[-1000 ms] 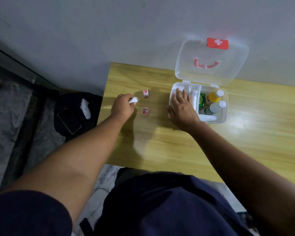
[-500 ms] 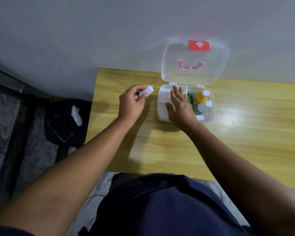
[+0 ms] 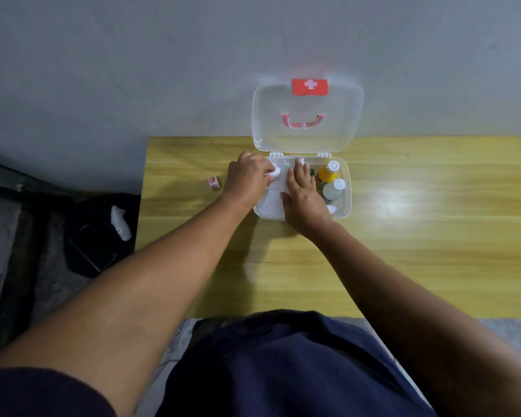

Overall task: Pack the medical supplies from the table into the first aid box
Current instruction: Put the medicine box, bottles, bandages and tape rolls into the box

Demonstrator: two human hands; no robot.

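The white first aid box (image 3: 347, 203) stands open on the yellow wooden table (image 3: 418, 236), its clear lid (image 3: 307, 139) leaning against the wall. My left hand (image 3: 247, 179) holds a small white roll (image 3: 275, 172) over the box's left compartment. My right hand (image 3: 303, 195) lies flat over the middle of the box, fingers spread, holding nothing. On the right side of the box stand a yellow bottle (image 3: 328, 171) and a pale bottle (image 3: 334, 188), both with white caps. A small red-and-white roll (image 3: 214, 183) lies on the table left of my left hand.
On the floor to the left lies a dark bag (image 3: 103, 236) with a phone (image 3: 92, 251) and a white object (image 3: 120, 223) on it. The grey wall runs right behind the table. My dark shorts fill the foreground.
My left hand has carried the white roll rightward from the table to above the box's left compartment. My right hand has stayed on the box. The small round red item is no longer visible.
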